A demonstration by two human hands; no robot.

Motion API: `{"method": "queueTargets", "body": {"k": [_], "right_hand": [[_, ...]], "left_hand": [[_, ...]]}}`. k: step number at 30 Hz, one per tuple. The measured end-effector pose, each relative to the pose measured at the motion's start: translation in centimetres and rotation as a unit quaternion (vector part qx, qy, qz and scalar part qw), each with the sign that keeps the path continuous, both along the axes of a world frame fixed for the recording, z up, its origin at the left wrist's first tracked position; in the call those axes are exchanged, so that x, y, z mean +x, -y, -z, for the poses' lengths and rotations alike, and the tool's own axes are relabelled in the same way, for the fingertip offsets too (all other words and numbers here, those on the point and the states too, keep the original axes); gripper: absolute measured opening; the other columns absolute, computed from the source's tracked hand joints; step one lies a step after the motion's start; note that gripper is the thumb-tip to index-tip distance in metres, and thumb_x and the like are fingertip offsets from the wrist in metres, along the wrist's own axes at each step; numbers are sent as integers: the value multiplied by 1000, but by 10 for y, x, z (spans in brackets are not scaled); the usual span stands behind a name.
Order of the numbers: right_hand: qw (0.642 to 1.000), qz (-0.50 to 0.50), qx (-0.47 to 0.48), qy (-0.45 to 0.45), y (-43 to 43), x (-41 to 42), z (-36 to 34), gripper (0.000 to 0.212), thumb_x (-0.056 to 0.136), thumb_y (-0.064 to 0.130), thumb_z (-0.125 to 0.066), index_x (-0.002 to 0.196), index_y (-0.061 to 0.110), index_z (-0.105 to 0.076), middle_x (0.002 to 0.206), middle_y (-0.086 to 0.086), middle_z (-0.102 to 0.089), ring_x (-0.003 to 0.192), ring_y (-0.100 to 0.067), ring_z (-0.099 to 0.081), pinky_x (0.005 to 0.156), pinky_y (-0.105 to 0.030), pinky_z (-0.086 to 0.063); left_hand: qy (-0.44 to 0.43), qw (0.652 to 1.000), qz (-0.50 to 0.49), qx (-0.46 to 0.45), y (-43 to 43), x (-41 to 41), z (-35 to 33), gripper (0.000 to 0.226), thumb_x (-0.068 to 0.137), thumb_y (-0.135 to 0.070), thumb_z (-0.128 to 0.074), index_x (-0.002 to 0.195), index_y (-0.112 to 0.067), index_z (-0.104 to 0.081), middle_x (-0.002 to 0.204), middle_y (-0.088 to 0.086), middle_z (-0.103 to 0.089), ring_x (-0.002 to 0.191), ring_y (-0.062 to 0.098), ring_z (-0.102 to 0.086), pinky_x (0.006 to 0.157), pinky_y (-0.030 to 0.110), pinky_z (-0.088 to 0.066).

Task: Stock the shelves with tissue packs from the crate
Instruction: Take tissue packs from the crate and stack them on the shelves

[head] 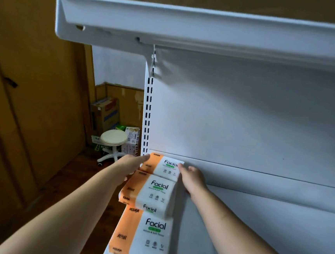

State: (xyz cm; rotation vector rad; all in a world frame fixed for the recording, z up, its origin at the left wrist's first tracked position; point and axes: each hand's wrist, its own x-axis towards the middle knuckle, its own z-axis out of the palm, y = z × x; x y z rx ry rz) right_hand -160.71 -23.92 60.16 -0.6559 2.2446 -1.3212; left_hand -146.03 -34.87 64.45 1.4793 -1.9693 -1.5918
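1. Reaching forward over the shelf (255,225), both bare forearms stretch towards the far left corner, where the shelf meets the white back panel (244,113).
2. Three orange-and-white tissue packs printed "Facial" lie in a row along the left end of the shelf, running from near to far.
3. The far pack (164,166) sits against the foot of the back panel, just right of the slotted upright (147,113).
4. The middle pack (153,190) lies just in front of it, touching it, and appears slightly tilted, with its near edge overlapping the near pack (145,234).
5. The near pack lies flat at the shelf's front left, partly cut off by the bottom of the view.
6. The left hand (133,165) is at the orange left end of the far pack, its fingers straight and close together, their tips touching that end.
7. The right hand (193,178) is at the white right end of the same pack, back of the hand up, fingers bent, with the tips against the pack's corner. Whether they hook round the pack cannot be told.
8. The far pack thus lies between the two hands.
9. An upper shelf (191,25) juts out overhead, hung on the same upright.
10. Left of the shelving, further off, a round-seated stool (114,138) on a white wheeled base stands on a dark wooden floor (73,171), with a cardboard box (106,113) and smaller cartons behind it.
11. A brown wooden door (35,74) fills the left side.
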Motion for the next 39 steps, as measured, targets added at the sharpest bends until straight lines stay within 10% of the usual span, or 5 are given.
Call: {"method": "queueTargets", "body": {"k": [5,17,21,26,39], "right_hand": [[992,-16,-91,81,-5,14,0,57,98,39,-40,145,8,-29,152,-8,-30,140,-22,-30,108,-28,-27],[993,-68,-65,68,1,20,5,60,97,40,-40,148,13,-22,150,-4,-33,138,-19,-33,110,-28,-25],[997,-53,-40,44,-5,12,3,24,93,53,-37,96,31,-44,116,-2,-42,110,-11,-41,94,-27,-31],[996,-66,-63,-17,-31,19,-21,56,98,45,-34,141,10,-38,148,-8,-39,136,-22,-36,108,-29,-29],[952,-227,-203,17,-204,177,-33,42,98,25,-45,136,8,-47,142,-4,-47,131,-16,-43,105,-21,-31]], "left_hand": [[-151,968,34,195,-7,14,12,63,89,-59,-43,128,-9,-49,120,16,-61,106,32,-61,103,47,-42],[-163,972,25,169,-16,7,15,43,91,-53,-46,87,-14,-62,80,9,-72,81,29,-66,88,43,-51],[-148,984,-13,93,-24,8,5,36,95,-49,-40,96,-17,-56,85,-4,-55,85,15,-56,99,36,-35],[-126,989,-68,-25,-45,29,-13,59,93,-52,-42,137,-13,-43,143,7,-44,131,25,-39,107,39,-28],[-177,939,-265,-130,-255,179,10,49,96,-43,-44,134,-12,-48,140,5,-49,130,20,-42,95,28,-31]]}}
